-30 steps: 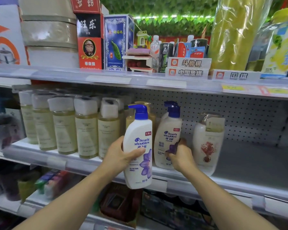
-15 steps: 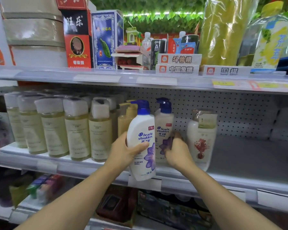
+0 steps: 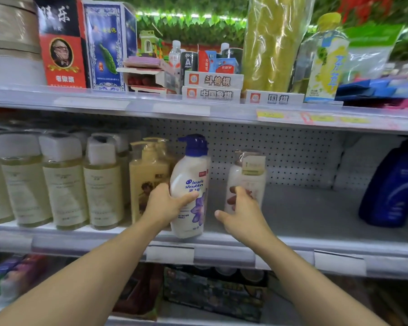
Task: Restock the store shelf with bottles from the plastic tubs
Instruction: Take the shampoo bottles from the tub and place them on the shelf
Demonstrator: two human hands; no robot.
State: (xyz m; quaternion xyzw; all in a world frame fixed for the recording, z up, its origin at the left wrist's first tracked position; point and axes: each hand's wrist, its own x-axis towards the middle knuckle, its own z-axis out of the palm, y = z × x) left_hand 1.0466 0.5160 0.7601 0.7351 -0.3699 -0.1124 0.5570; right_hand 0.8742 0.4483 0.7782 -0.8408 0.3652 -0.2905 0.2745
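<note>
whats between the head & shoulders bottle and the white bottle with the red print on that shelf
Only the right hand, reaching into the gap. Behind it the head view shows bare grey shelf and pegboard between the head & shoulders bottle and the white bottle.

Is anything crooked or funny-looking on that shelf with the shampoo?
Yes. The white Head & Shoulders bottle leans to the right at the shelf's front edge, gripped by the left hand, while the clear bottles beside it stand straight. Nothing looks spilled or broken.
</note>
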